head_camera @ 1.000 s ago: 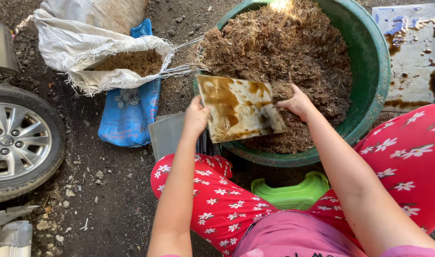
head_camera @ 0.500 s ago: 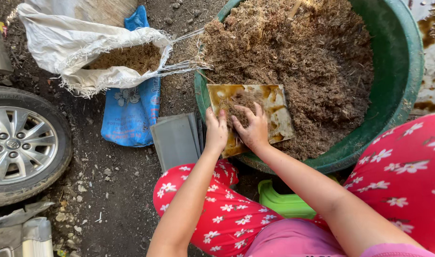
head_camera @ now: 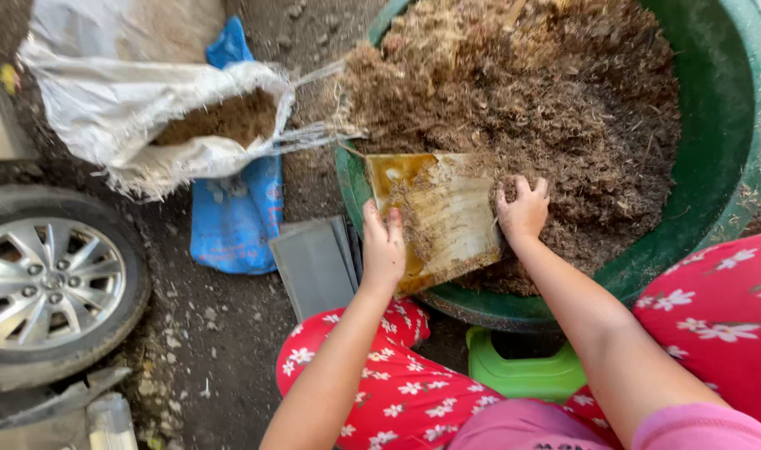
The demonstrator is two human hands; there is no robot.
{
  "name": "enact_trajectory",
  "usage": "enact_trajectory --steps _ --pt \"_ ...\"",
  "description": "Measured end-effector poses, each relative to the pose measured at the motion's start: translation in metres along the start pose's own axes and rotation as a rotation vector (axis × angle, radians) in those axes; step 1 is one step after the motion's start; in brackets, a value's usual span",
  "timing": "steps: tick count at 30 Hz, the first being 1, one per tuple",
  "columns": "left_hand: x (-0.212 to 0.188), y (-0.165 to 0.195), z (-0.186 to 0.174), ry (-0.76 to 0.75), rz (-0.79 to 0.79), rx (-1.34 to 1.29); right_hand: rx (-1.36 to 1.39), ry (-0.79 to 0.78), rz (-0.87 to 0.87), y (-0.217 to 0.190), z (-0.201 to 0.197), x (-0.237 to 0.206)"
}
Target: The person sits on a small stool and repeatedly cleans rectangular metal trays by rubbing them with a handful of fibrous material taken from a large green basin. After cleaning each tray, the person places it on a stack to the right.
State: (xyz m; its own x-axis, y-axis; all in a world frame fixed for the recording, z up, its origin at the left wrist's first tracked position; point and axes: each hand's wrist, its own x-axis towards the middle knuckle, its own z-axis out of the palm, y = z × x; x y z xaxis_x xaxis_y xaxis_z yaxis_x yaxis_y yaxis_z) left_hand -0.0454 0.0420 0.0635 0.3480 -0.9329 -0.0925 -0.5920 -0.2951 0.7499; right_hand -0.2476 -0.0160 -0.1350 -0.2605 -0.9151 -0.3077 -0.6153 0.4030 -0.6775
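Note:
A large green tub [head_camera: 735,150] holds a heap of brown fibrous soil mix [head_camera: 555,100]. A flat, stained yellowish bag [head_camera: 437,218] lies over the tub's near rim with some mix on it. My left hand [head_camera: 384,248] grips the bag's near left edge. My right hand [head_camera: 522,208] is closed around a clump of the mix at the bag's right edge, where the bag meets the heap.
A white woven sack [head_camera: 139,125] with brown material lies open at the left, over a blue bag [head_camera: 235,217]. A car wheel [head_camera: 51,287] is at far left. Grey flat pieces [head_camera: 314,262] lie on the dirt. A green stool [head_camera: 522,371] shows between my knees.
The bag was held up above the tub a second ago; now it rests lower on the rim. My right hand has moved from the bag's middle to its right edge and grabbed mix.

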Motion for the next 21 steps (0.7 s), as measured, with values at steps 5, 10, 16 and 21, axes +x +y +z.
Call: enact_trajectory --steps 5,10,16,21 --pt "0.004 0.017 0.008 0.000 0.012 0.070 0.182 -0.149 -0.044 -0.077 -0.028 -0.033" --pt "0.008 0.031 0.003 -0.070 -0.022 0.083 0.311 -0.092 -0.400 -0.145 -0.026 -0.037" --pt "-0.007 0.036 -0.009 -0.066 0.107 0.018 0.160 -0.132 -0.150 -0.109 -0.014 0.035" --pt "-0.023 0.029 -0.007 -0.122 0.103 0.021 -0.222 -0.025 -0.229 -0.029 -0.009 0.067"
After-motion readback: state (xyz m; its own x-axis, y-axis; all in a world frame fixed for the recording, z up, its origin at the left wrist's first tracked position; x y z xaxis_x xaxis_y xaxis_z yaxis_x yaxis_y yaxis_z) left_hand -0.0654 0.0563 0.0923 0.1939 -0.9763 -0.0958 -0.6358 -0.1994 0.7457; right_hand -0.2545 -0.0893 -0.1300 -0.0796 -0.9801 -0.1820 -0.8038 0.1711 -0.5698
